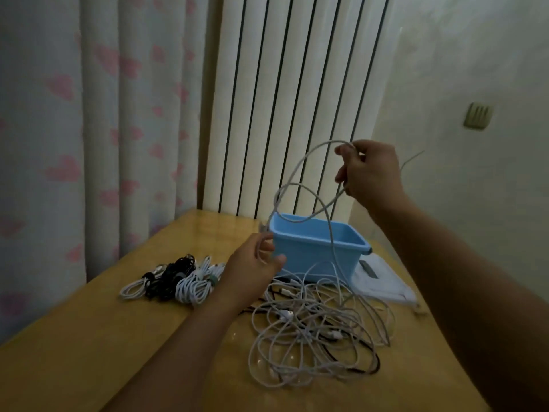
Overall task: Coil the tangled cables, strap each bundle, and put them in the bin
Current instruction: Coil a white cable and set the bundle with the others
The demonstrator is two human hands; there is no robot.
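Right hand [368,171] and left hand [255,263] both pinch the white cable [300,162]: light, limp, snag-prone; best gripped near its ends.

Head view, looking down

Worn camera faces forward and down, close above the blue bin [319,248], table [89,337] beneath it.

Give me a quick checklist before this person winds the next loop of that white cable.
1. Right hand has a grip on the thin white cable: ok.
2. Left hand pinches the same cable lower down: ok.
3. Cable free of the loose tangled pile of white and black cables: not ok, it trails into it.
4. Blue plastic bin open: ok.
5. Strap within reach: cannot tell.
6. Strapped coiled bundles in bin: not ok, on the wooden table.
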